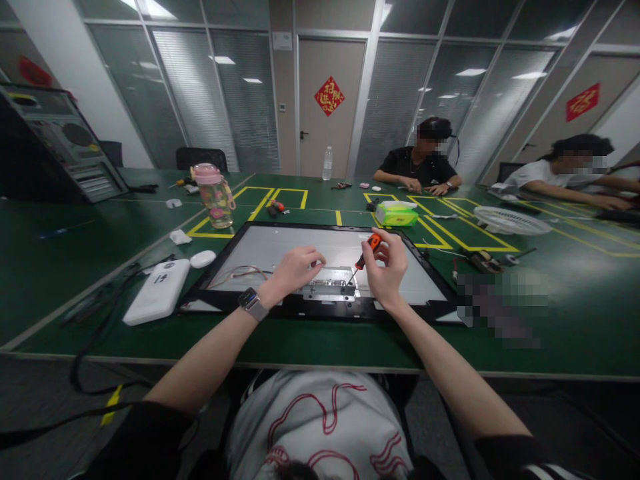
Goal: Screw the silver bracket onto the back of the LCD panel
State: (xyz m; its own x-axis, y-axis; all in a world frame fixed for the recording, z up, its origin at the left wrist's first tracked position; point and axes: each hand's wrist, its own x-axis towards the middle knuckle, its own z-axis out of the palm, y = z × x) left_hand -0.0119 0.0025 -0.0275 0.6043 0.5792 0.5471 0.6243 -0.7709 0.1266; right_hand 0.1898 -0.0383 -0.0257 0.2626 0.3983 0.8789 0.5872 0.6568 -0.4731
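My right hand (387, 267) grips an orange and black screwdriver (369, 250) near its handle. The slanted shaft points down, its tip at the right part of a metal bracket (327, 293). That bracket sits on the near half of a flat display panel (240, 247), which has a pale grey back and a black frame. Over the bracket's left side hovers my left hand (296, 272), its fingers loosely bent with a small gap from the thumb and nothing visible between them. Thin wires (247, 272) lie on the panel beside my left hand.
Left of the panel are a white power bank (159, 292), a white case (203, 259) and a pink-lidded bottle (214, 197). Beyond it lie a green tissue pack (397, 213) and pliers (273, 208). A fan grille (510, 220) is at right. Two people sit across the table.
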